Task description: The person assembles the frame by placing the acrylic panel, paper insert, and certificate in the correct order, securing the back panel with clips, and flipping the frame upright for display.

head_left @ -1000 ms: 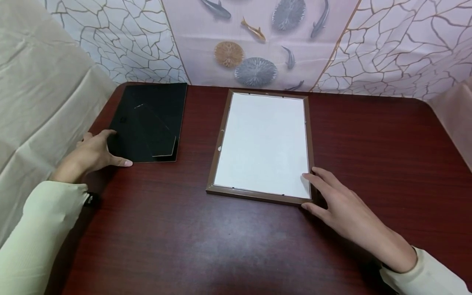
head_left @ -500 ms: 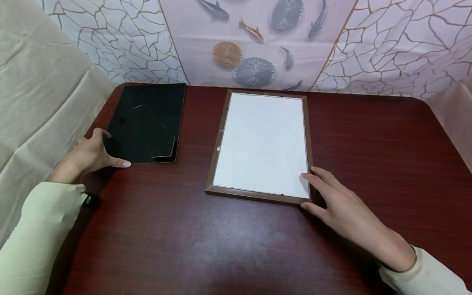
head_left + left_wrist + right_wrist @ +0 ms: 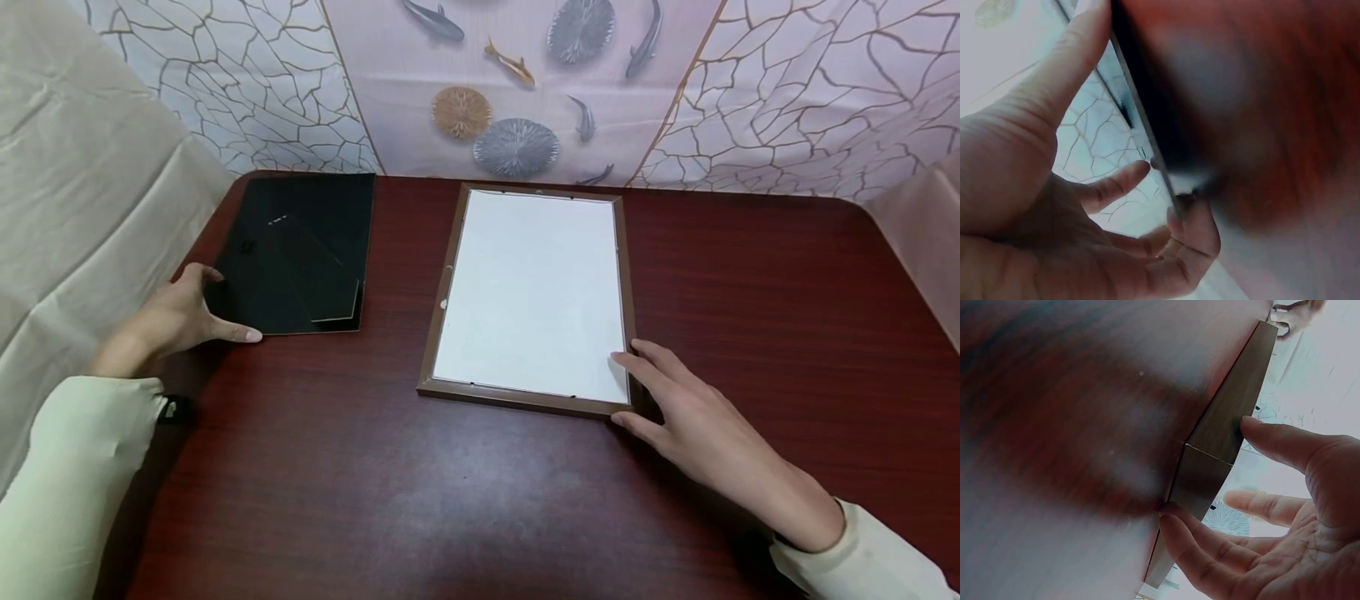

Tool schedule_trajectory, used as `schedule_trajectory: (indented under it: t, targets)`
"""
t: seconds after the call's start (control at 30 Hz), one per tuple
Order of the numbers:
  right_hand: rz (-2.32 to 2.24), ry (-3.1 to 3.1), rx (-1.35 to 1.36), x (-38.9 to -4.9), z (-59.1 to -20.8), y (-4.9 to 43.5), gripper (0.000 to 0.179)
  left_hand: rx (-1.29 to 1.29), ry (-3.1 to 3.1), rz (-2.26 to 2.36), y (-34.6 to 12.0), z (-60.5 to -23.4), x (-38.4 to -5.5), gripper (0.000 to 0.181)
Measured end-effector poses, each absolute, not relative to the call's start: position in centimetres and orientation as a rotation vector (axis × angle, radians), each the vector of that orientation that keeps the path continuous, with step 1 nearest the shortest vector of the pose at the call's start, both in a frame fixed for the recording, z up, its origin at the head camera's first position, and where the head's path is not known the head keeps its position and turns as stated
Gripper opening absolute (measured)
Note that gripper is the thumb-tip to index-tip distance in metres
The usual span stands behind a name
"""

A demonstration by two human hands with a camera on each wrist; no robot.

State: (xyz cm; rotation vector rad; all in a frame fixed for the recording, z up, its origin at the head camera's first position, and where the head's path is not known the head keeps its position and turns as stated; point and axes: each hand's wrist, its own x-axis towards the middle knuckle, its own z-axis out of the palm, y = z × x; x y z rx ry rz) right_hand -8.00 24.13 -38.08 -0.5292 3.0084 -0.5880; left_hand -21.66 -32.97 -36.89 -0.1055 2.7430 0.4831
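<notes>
On the table's left side lies a black frame backing board [image 3: 315,196] with a flat easel leg [image 3: 322,283] on it. My left hand [image 3: 176,312] holds the board by its near left corner, thumb along the front edge. In the left wrist view, fingertips [image 3: 1200,228] curl round the board's edge. A brown picture frame [image 3: 525,406] lies in the middle, with a white sheet [image 3: 532,292] inside its rim. My right hand [image 3: 705,425] holds the frame's near right corner, thumb at the front side and the index finger over the sheet. The right wrist view shows the thumb [image 3: 1279,440] against the frame's side.
The dark red wooden table [image 3: 360,500] runs under everything. Behind it hangs a patterned cloth [image 3: 517,83], and a plain pale cloth [image 3: 90,167] drapes along the left side. Small dark tabs [image 3: 1213,507] stick out along the frame's inner edge.
My left hand has shifted slightly left and nearer, and the backing board has turned a little with it. The right hand and the picture frame hold their places.
</notes>
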Motion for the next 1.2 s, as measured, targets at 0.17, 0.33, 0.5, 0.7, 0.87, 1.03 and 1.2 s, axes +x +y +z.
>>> schedule_trajectory:
  t: [0.17, 0.33, 0.5, 0.7, 0.87, 1.03, 1.2]
  targets:
    - [-0.583, 3.007, -0.535, -7.9, -38.0, 24.2, 0.066, -0.044, 2.705, 0.460, -33.1, -36.6, -21.7, 0.129]
    - [-0.586, 3.011, -0.533, -8.0, -38.1, 24.1, 0.066, -0.062, 2.700, 0.416, -32.6, -36.8, -21.1, 0.136]
    - [-0.589, 3.014, -0.535, -7.9, -38.1, 24.1, 0.066, -0.095, 2.751, 0.433, -31.8, -37.4, -20.7, 0.139]
    - [-0.584, 3.012, -0.540, -7.9, -38.0, 24.1, 0.066, -0.113, 2.779, 0.490, -31.7, -37.7, -20.4, 0.135]
    - [-0.579, 3.011, -0.539, -8.0, -38.0, 24.0, 0.066, -0.116, 2.808, 0.581, -31.7, -38.0, -20.0, 0.132]
    - [-0.572, 3.016, -0.542, -8.2, -38.1, 23.9, 0.066, -0.096, 2.832, 0.686, -31.2, -38.1, -19.1, 0.130]
    - [-0.581, 3.017, -0.545, -8.2, -38.0, 23.9, 0.067, -0.014, 2.860, 0.769, -29.7, -37.8, -18.0, 0.130]
